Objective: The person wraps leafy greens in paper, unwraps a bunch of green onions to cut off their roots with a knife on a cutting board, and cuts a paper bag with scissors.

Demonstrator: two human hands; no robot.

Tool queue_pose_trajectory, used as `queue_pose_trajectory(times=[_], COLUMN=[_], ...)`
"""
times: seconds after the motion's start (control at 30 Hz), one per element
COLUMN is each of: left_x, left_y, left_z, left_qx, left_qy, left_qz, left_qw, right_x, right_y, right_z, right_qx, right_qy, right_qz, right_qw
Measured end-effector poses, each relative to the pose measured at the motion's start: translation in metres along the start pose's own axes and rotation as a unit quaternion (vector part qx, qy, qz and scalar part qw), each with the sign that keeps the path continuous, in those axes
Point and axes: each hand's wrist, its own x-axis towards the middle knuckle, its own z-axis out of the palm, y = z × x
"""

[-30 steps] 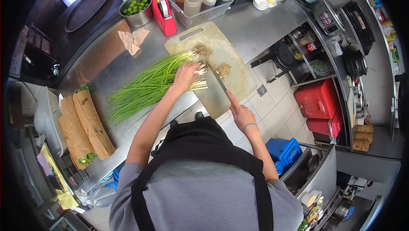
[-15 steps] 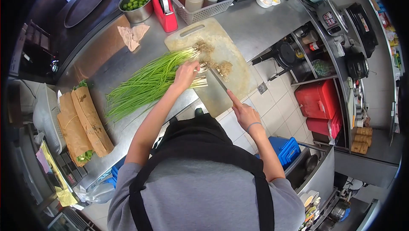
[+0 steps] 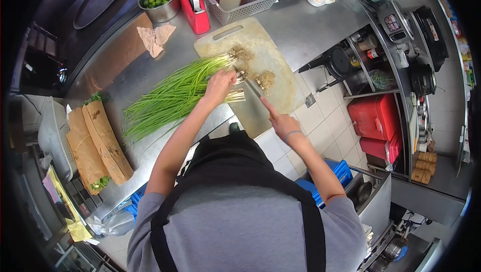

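A long bunch of green scallions (image 3: 173, 91) lies with its white ends on a worn cutting board (image 3: 283, 79). Near those white ends, my left hand (image 3: 219, 86) presses down with curled fingers, closed on the stalks. My right hand (image 3: 284, 124) grips the handle of a knife (image 3: 255, 89), forefinger stretched along it. The blade crosses the board with its tip among the white ends, just right of my left fingers. Brown scallion roots (image 3: 265, 80) sit beyond the blade, in clumps on the board. Where the edge meets the stalks is too small to make out.
Behind the board stand a grey basket (image 3: 245, 14) of sauce bottles, a red tape dispenser (image 3: 197, 16) and a metal bowl (image 3: 164, 14) of limes. A crumpled paper (image 3: 154, 40) lies left of them. Brown paper wraps (image 3: 97, 144) holding greens rest at the left.
My right hand has moved slightly forward and left, and the knife has slid with it, farther into the white ends. My left hand stays almost in place.
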Motion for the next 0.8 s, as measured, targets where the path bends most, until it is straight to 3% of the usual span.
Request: queue_pose_trajectory(times=[0.27, 0.37, 0.8], left_x=[0.001, -0.003, -0.012], left_y=[0.003, 0.006, 0.003], left_z=[0.001, -0.002, -0.008], left_qx=[0.014, 0.015, 0.027], left_qy=[0.001, -0.006, -0.051], left_qz=[-0.010, -0.008, 0.002], left_qw=[1.000, 1.000, 0.998], right_x=[-0.017, -0.007, -0.026], right_y=[-0.003, -0.003, 0.009], right_z=[0.024, 0.044, 0.039], right_qx=[-0.031, -0.062, 0.043], right_qy=[0.011, 0.072, 0.080], right_qz=[0.032, 0.017, 0.075], right_qw=[0.999, 0.995, 0.993])
